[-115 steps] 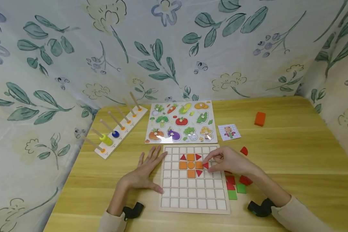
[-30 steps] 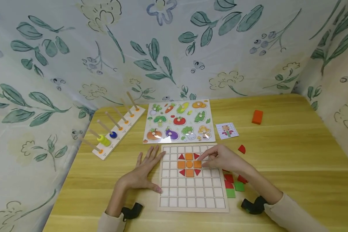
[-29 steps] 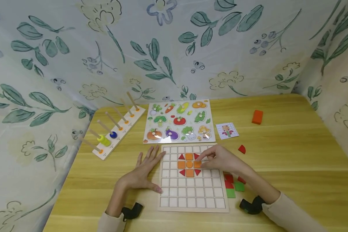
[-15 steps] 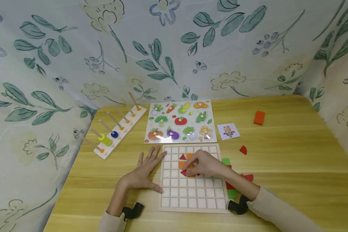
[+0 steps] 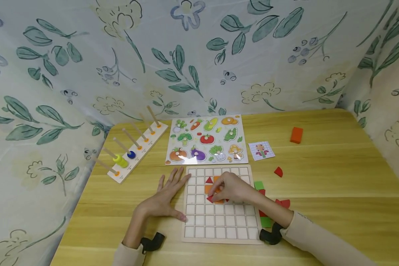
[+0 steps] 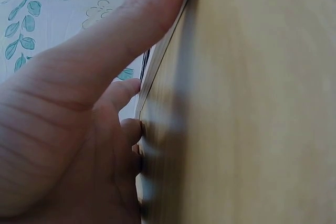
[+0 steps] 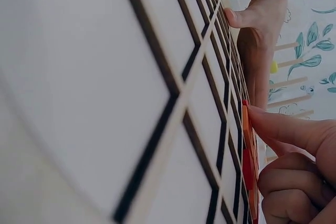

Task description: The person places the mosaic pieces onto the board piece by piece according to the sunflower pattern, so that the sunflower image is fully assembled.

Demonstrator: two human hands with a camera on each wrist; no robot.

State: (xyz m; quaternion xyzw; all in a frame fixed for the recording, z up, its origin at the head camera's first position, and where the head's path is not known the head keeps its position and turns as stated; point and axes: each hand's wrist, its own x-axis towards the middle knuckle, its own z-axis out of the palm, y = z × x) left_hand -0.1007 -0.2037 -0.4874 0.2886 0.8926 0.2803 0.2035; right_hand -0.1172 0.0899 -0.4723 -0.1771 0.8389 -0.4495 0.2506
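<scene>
A wooden grid board (image 5: 222,242) lies flat, with red triangles and orange tiles in its upper middle cells. My right hand (image 5: 234,187) reaches over it, thumb and index finger pinching a red triangle (image 5: 210,199) at the lower left of the pattern. It hides much of the pattern, including the round orange tile seen earlier. In the right wrist view my right hand (image 7: 294,182) has its other fingers curled, thumb tip at the tiles' edge. My left hand (image 5: 161,199) rests with fingers spread on the table, index fingertip and thumb at the board's left edge.
Red and green tiles (image 5: 266,221) lie along the board's right side, and a red quarter-round piece (image 5: 278,171) farther back. Behind are a vegetable puzzle (image 5: 207,151), a pattern card (image 5: 262,150) and an orange-red block (image 5: 296,135). A peg stand (image 5: 137,153) with rings is at left.
A red triangle, held at the right 3.8 seconds ago, has since appeared at the pattern's lower left. My right hand has moved left from the right orange square onto it. My left hand stays put.
</scene>
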